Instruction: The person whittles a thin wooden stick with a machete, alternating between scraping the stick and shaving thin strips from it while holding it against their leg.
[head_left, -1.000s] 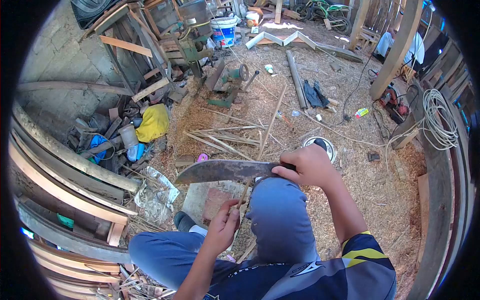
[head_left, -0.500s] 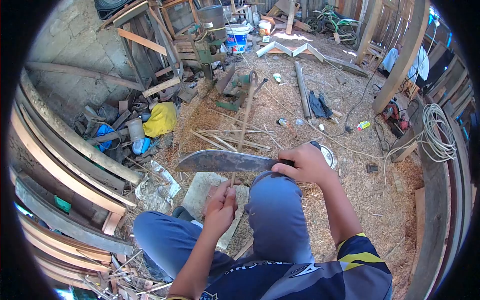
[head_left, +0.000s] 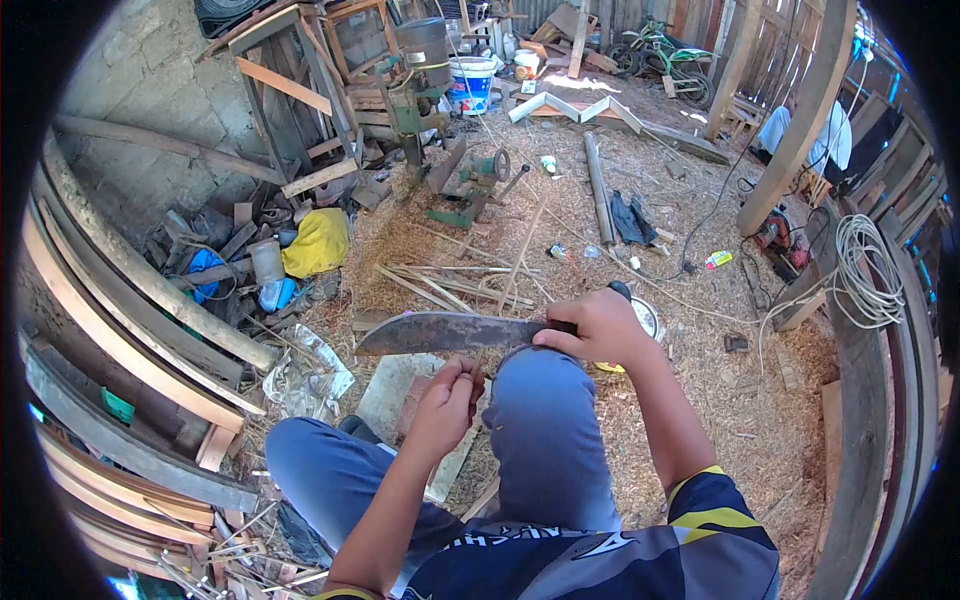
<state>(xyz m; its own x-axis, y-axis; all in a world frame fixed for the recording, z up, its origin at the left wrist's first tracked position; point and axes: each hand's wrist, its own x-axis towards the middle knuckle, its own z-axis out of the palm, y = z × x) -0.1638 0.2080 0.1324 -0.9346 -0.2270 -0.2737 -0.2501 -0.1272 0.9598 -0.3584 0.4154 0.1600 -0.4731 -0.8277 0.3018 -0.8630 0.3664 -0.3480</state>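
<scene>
My right hand [head_left: 597,325] is closed around the dark handle of a machete [head_left: 440,333], above my raised knee. Its broad, stained blade lies almost level and points left. My left hand [head_left: 445,402] is closed on the lower end of a thin wooden stick [head_left: 521,258], just under the blade. The stick passes behind the machete and leans up to the right. Below my left hand, a flat pale board [head_left: 391,385] rests on the ground, partly hidden by my arm and leg.
Several thin strips [head_left: 455,283] lie on the shavings ahead. Beyond them stands a green metal machine [head_left: 470,200]. Curved planks [head_left: 130,330] are stacked at left, with a yellow cloth [head_left: 318,243] nearby. Coiled cable [head_left: 868,270] hangs at right; a person [head_left: 830,135] sits behind a post.
The stick's far end has swung right and lower, and the stick leans more. The machete has dropped slightly, with its blade now a little closer to my left hand.
</scene>
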